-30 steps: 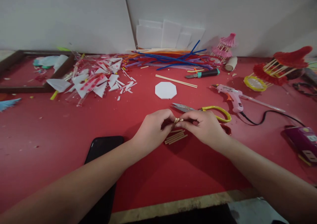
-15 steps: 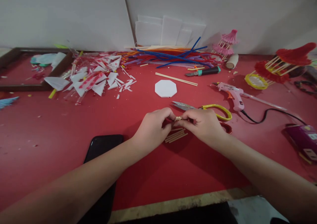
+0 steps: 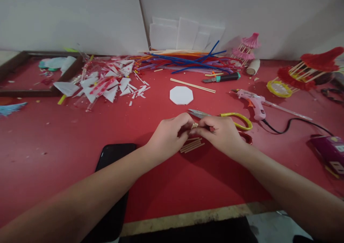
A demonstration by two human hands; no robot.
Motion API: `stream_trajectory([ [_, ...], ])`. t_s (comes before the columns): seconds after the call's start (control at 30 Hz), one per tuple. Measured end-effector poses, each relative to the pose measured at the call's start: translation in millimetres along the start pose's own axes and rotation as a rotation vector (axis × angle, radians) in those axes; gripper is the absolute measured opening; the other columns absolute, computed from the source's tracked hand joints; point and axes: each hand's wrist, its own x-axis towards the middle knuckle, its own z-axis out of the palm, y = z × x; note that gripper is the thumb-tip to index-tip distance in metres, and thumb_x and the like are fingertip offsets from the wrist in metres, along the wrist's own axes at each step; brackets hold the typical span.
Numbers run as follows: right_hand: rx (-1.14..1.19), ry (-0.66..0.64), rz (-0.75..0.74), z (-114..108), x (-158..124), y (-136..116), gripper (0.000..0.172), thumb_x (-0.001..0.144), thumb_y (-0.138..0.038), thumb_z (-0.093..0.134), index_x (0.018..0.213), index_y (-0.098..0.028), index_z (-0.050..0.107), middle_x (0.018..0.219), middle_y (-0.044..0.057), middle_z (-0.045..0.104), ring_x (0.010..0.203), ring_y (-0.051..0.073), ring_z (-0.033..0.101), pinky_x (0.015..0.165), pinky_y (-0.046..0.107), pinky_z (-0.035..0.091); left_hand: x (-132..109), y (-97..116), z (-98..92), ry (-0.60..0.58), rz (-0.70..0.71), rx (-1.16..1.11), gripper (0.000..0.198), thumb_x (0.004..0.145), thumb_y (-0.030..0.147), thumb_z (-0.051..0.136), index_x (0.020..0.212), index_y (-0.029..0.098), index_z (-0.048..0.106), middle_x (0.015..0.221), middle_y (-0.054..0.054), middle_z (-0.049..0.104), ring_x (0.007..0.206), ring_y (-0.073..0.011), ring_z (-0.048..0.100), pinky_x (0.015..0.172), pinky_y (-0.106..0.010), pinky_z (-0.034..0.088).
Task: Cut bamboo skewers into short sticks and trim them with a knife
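Note:
My left hand (image 3: 170, 137) and my right hand (image 3: 221, 134) meet over the red table, both closed on a small bundle of wooden sticks (image 3: 195, 125). Only the pale stick ends show between the fingertips; the rest is hidden. Right below the hands, several short cut sticks (image 3: 192, 146) lie side by side on the table. Scissors (image 3: 200, 114) with one yellow and one red handle rest just beyond my right hand, which partly covers them. Farther back lies a white octagonal piece (image 3: 181, 95).
Two long sticks (image 3: 192, 86), a utility knife (image 3: 221, 77) and coloured pipe cleaners (image 3: 185, 60) lie behind. A pink glue gun (image 3: 251, 101) with its cord is at right, near a red stick-built model (image 3: 309, 71). Scraps (image 3: 104, 80) cover the back left; a black phone (image 3: 114, 157) lies under my left forearm.
The view has shifted slightly. Both hands stay together at the same place, and the stick ends between the fingertips are turned a little and more covered.

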Motion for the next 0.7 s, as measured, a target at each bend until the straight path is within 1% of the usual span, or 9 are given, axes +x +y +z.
stream_trajectory([
  [0.1, -0.035, 0.006, -0.076, 2, -1, 4, 0.025, 0.084, -0.033, 0.066, 0.064, -0.019, 0.059, 0.058, -0.004, 0.057, 0.053, 0.009, 0.047, 0.053, 0.023, 0.032, 0, 1, -1.6, -0.013, 0.001, -0.009, 0.020, 0.072, 0.001, 0.051, 0.078, 0.020, 0.053, 0.073, 0.006, 0.064, 0.067, -0.0087, 0.060, 0.061, -0.018, 0.042],
  [0.2, -0.083, 0.014, -0.138, 3, -2, 6, 0.020, 0.087, -0.032, 0.061, 0.071, -0.020, 0.062, 0.065, -0.001, 0.063, 0.060, 0.012, 0.054, 0.058, 0.024, 0.036, 0, -1, -1.2, -0.012, -0.011, -0.014, 0.023, 0.072, 0.000, 0.051, 0.081, 0.021, 0.053, 0.076, 0.005, 0.065, 0.070, -0.0102, 0.062, 0.063, -0.019, 0.044],
  [0.3, -0.071, -0.025, -0.136, 0, -4, 7, 0.013, 0.086, -0.030, 0.061, 0.078, -0.020, 0.065, 0.071, 0.001, 0.066, 0.065, 0.013, 0.059, 0.061, 0.025, 0.039, 0, -3, -0.1, -0.024, -0.013, -0.051, 0.026, 0.073, 0.002, 0.052, 0.090, 0.022, 0.051, 0.083, 0.004, 0.066, 0.077, -0.0122, 0.065, 0.068, -0.022, 0.047],
  [0.37, -0.028, -0.065, -0.122, -4, -4, 7, 0.007, 0.085, -0.025, 0.061, 0.084, -0.020, 0.066, 0.078, 0.001, 0.070, 0.071, 0.014, 0.062, 0.065, 0.025, 0.041, 0, -4, 0.3, -0.030, -0.011, -0.067, 0.027, 0.075, 0.003, 0.052, 0.094, 0.022, 0.050, 0.085, 0.003, 0.067, 0.080, -0.0125, 0.066, 0.070, -0.022, 0.048],
  [0.47, 0.027, -0.078, -0.101, -10, -3, 7, 0.010, 0.086, -0.021, 0.058, 0.090, -0.022, 0.067, 0.087, 0.002, 0.072, 0.076, 0.015, 0.064, 0.068, 0.026, 0.044, 1, -4, 0.1, -0.046, -0.010, -0.060, 0.024, 0.078, 0.005, 0.052, 0.094, 0.022, 0.053, 0.083, 0.003, 0.067, 0.077, -0.0120, 0.066, 0.070, -0.022, 0.048],
  [0.6, 0.032, -0.051, -0.101, -13, -2, 8, 0.011, 0.086, -0.021, 0.058, 0.090, -0.022, 0.068, 0.085, 0.002, 0.072, 0.071, 0.014, 0.062, 0.064, 0.026, 0.044, 2, -3, -1.4, -0.047, -0.001, -0.033, 0.017, 0.078, 0.006, 0.053, 0.088, 0.021, 0.056, 0.081, 0.003, 0.067, 0.075, -0.0121, 0.065, 0.068, -0.022, 0.047],
  [0.7, 0.032, -0.034, -0.138, -13, -3, 8, 0.013, 0.085, -0.019, 0.059, 0.094, -0.022, 0.068, 0.089, 0.002, 0.072, 0.074, 0.014, 0.064, 0.066, 0.025, 0.046, 1, -2, -2.8, -0.040, 0.007, -0.005, 0.020, 0.074, 0.003, 0.054, 0.085, 0.020, 0.056, 0.081, 0.003, 0.067, 0.075, -0.0120, 0.064, 0.068, -0.021, 0.046],
])
